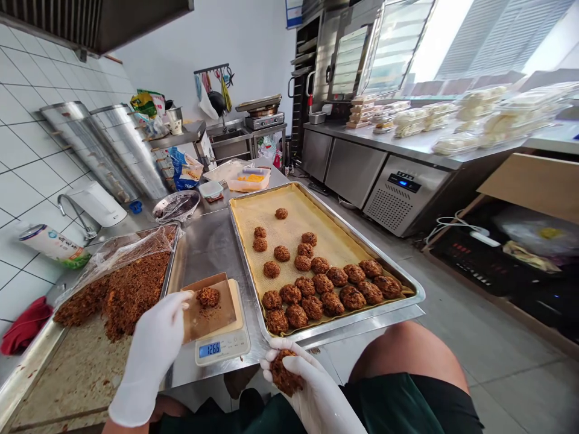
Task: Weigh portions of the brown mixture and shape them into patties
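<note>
My right hand [307, 380], in a white glove, is wrapped round a ball of brown crumbly mixture [286, 372] just off the bench's front edge. My gloved left hand [158, 337] has its fingers drawn together at the left edge of a brown sheet [199, 319]; whether anything is between the fingertips is hidden. On that sheet lies a clump of the same mixture [208, 296], with crumbs around it. Beneath the sheet stands a kitchen scale [226, 349] reading 126.6. To the right, a baking tray [409, 283] with a yellowish liner holds many brown balls [312, 307].
At left, a large tray [58, 380] holds loose brown mixture [136, 283] partly under plastic film [136, 241]. Beyond it are a bowl [176, 205] and a plastic container [248, 181] with orange pieces. Packed clear boxes [479, 114] line the steel counter at right.
</note>
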